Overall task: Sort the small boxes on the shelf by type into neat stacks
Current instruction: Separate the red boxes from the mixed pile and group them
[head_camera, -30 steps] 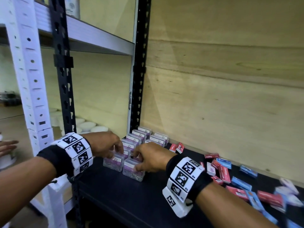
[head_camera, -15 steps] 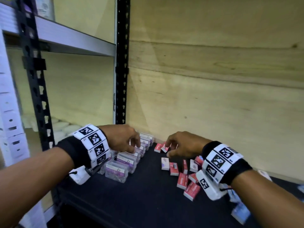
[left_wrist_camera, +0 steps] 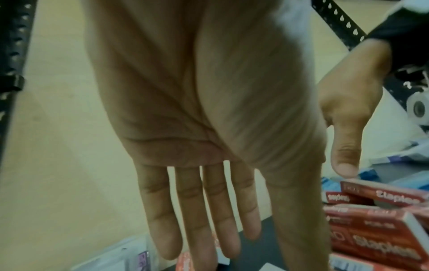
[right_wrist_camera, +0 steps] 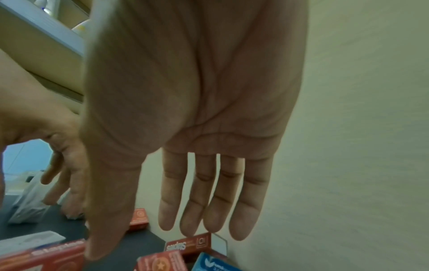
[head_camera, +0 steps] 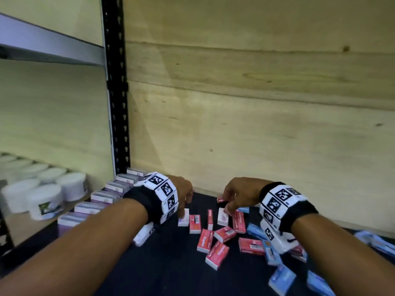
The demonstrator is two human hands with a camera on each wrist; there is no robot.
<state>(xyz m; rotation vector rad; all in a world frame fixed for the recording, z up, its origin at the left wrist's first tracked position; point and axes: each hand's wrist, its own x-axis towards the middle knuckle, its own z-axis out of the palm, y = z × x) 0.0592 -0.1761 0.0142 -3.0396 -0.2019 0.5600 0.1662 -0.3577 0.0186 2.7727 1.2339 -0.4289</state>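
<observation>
Head view: both hands reach into the red staple boxes scattered mid-frame on the dark shelf. The left hand has fingertips down at a white-faced box; the right hand hovers over another. Purple-labelled boxes already sit ranked at left, blue boxes lie loose lower right, so the reds look next for gathering.

Left wrist view: fingers straight, holding nothing.

Right wrist view: fingers extended, empty; the plywood wall crowds the right, with open shelf toward the frame's bottom.
</observation>
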